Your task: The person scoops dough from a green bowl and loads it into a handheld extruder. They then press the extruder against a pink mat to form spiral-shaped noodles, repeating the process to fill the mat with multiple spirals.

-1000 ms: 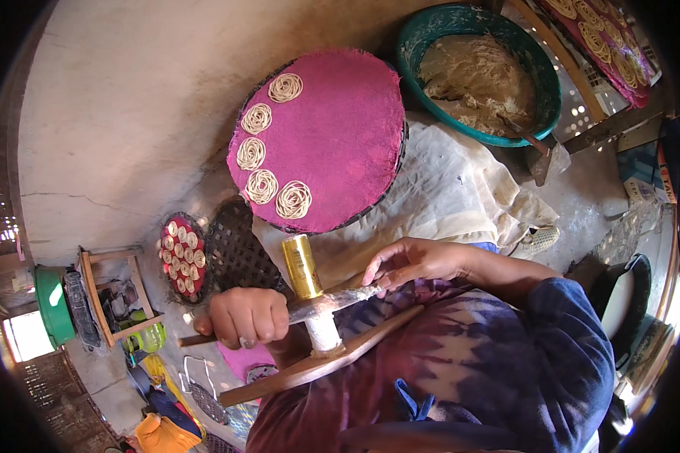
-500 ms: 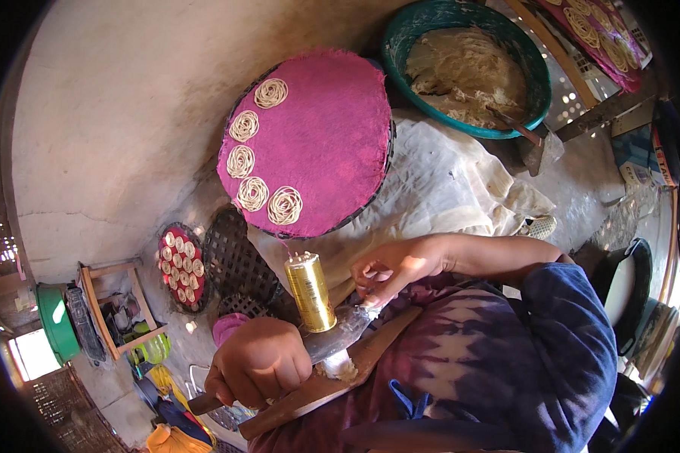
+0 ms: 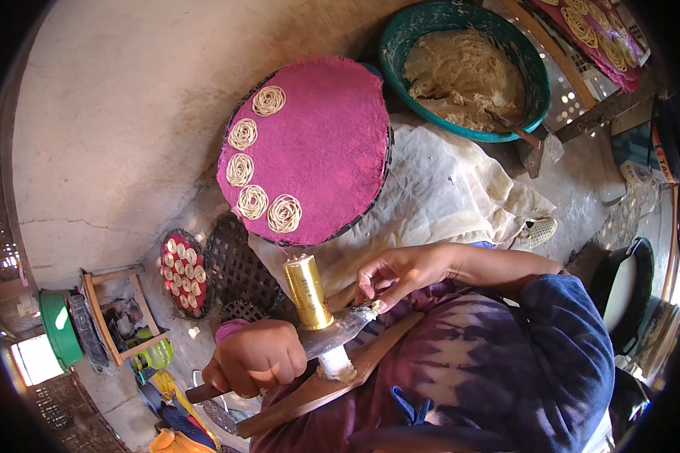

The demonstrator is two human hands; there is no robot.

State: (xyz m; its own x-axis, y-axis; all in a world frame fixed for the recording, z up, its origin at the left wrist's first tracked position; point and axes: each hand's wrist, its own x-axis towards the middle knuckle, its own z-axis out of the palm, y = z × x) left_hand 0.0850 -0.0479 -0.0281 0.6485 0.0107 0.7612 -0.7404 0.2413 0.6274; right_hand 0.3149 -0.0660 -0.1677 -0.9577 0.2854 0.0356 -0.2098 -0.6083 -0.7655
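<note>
A hand press has a gold can-like cylinder (image 3: 307, 293) set in a dark, dough-smeared bar (image 3: 332, 337). A white dough-coated plunger (image 3: 335, 364) shows below it, above a lower wooden bar (image 3: 378, 353). My left hand (image 3: 258, 358) is a fist round the upper bar's wooden handle. My right hand (image 3: 402, 273) pinches the bar's other end, where dough sticks. Ahead lies a round tray covered with pink cloth (image 3: 325, 143), with several coiled dough-strand rosettes (image 3: 285, 214) along its left and near edge.
A green basin (image 3: 540, 90) of pale dough, with a wooden-handled tool (image 3: 515, 127) in it, stands at the far right. A whitish cloth (image 3: 446, 177) drapes beside the tray. To the left are a black lattice basket (image 3: 238, 257), a smaller rosette tray (image 3: 183, 273) and a wooden stool (image 3: 121, 317).
The upper bar and cylinder have parted further from the lower bar, so more of the white plunger shows. Both hands have shifted only slightly. The rosettes lie as before.
</note>
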